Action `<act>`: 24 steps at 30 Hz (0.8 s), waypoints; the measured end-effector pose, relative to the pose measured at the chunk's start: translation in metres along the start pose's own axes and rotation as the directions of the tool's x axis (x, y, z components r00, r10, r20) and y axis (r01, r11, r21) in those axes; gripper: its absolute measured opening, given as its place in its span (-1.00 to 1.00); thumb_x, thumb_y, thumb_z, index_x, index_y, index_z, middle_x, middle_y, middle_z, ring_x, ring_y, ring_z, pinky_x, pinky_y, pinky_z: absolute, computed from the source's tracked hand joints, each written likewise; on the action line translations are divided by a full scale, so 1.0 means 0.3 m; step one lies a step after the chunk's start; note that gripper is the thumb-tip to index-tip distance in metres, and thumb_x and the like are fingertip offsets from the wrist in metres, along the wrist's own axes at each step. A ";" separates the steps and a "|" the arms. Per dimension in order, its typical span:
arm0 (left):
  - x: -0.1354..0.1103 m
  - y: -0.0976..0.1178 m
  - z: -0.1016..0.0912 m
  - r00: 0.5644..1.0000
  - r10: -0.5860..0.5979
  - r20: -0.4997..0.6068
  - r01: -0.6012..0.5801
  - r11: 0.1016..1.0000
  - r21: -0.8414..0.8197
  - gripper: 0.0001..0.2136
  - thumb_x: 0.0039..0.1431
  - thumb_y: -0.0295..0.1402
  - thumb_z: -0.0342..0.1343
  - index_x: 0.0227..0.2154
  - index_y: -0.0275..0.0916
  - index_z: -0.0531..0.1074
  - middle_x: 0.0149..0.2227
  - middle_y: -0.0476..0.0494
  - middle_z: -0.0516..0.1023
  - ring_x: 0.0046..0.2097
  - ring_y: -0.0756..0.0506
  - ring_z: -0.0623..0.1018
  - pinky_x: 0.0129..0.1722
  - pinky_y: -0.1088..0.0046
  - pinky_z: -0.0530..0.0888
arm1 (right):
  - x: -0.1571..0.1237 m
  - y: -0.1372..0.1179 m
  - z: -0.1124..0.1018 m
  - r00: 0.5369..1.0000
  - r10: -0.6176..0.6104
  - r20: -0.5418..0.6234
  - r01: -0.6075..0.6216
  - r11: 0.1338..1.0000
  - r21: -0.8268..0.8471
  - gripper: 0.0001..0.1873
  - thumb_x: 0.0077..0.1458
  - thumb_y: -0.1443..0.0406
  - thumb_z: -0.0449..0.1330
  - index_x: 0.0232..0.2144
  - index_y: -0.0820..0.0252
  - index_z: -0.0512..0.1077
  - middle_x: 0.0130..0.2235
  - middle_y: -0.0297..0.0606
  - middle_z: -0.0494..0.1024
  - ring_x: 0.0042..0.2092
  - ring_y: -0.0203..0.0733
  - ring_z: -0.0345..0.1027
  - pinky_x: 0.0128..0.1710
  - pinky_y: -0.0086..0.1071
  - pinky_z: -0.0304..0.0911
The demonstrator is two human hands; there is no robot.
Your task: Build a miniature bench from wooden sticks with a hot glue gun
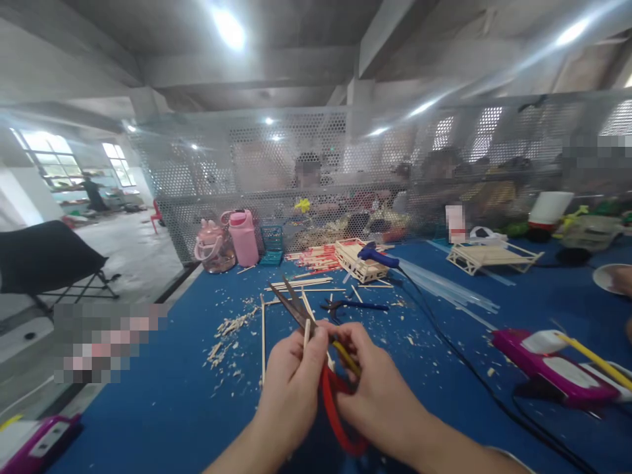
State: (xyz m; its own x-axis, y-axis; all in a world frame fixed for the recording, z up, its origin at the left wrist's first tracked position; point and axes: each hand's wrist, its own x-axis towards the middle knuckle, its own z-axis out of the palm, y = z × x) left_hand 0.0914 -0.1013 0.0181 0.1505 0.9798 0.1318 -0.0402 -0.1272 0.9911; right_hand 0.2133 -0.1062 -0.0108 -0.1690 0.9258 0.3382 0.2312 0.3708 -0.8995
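Note:
My right hand (pixel 378 388) grips scissors (pixel 301 309) with red and yellow handles, whose dark blades stand apart and point up and to the left. My left hand (pixel 291 382) pinches a thin wooden stick (pixel 307 315) that runs between the blades. Both hands hover just above the blue table (pixel 158 395). Wood chips (pixel 232 329) lie scattered to the left of the hands.
Loose sticks (pixel 301 284), blue-handled pliers (pixel 351 305), a blue glue gun (pixel 378 255) with a black cord, small stick frames (pixel 491 255), clear glue rods (pixel 449 286), pink bottles (pixel 243 237) and magenta devices (pixel 555 368) lie around. A mesh screen (pixel 345 151) separates other people at the back.

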 end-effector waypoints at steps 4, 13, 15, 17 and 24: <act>0.002 -0.033 -0.010 0.998 0.014 0.053 -0.012 1.000 -0.029 -0.46 0.02 0.04 0.10 -0.04 -0.24 0.37 -0.53 0.05 0.35 -0.56 0.06 0.27 -0.56 0.55 0.26 | 0.019 0.011 -0.048 0.997 -0.044 -0.062 0.038 0.995 -0.091 -0.88 -0.15 0.36 0.11 -0.46 0.12 0.25 -0.52 -0.40 0.34 -0.50 -0.30 0.16 -0.54 -0.45 0.13; 0.042 -0.014 -0.047 0.985 0.099 -0.138 -0.100 0.995 -0.004 -0.54 -0.08 0.11 0.14 -0.43 -0.25 0.34 -0.61 0.12 0.21 -0.61 0.11 0.14 -0.66 0.61 0.07 | 0.047 0.007 -0.157 0.997 -0.060 -0.037 0.048 0.959 -0.281 -0.67 -0.18 0.45 0.04 -0.27 0.13 0.23 -0.38 -0.34 0.38 -0.37 -0.23 0.25 -0.38 -0.38 0.22; 0.043 -0.012 -0.046 0.983 0.115 -0.144 -0.117 0.993 -0.005 -0.54 -0.09 0.11 0.15 -0.41 -0.24 0.35 -0.61 0.12 0.24 -0.62 0.11 0.16 -0.67 0.61 0.08 | 0.043 0.004 -0.155 0.997 -0.073 0.009 0.072 0.946 -0.315 -0.70 -0.14 0.44 0.04 -0.27 0.14 0.24 -0.30 -0.28 0.42 -0.29 -0.19 0.29 -0.28 -0.34 0.25; 0.041 -0.015 -0.043 0.983 0.116 -0.140 -0.119 0.993 -0.014 -0.54 -0.09 0.11 0.15 -0.41 -0.24 0.35 -0.61 0.11 0.29 -0.64 0.11 0.17 -0.67 0.60 0.10 | 0.040 0.008 -0.152 0.995 -0.091 0.047 0.101 0.937 -0.334 -0.73 -0.10 0.42 0.04 -0.25 0.15 0.25 -0.21 -0.21 0.43 -0.21 -0.15 0.32 -0.20 -0.30 0.26; 0.039 -0.035 -0.047 0.980 0.184 -0.082 -0.178 0.981 0.074 -0.67 0.05 -0.05 0.12 -0.28 -0.22 0.44 -0.54 0.04 0.41 -0.58 0.09 0.21 -0.58 0.55 0.17 | 0.037 0.040 -0.164 0.974 -0.171 0.146 0.214 0.905 -0.369 -0.67 -0.04 0.37 0.07 -0.15 0.16 0.25 -0.06 -0.12 0.37 -0.01 -0.03 0.26 -0.02 -0.17 0.21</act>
State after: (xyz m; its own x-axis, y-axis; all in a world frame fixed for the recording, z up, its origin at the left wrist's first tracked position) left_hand 0.0797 -0.0863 0.0090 0.0591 0.9490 0.3096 0.0067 -0.3105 0.9505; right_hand 0.2614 -0.0878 -0.0044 -0.3440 0.8281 0.4427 0.5262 0.5605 -0.6395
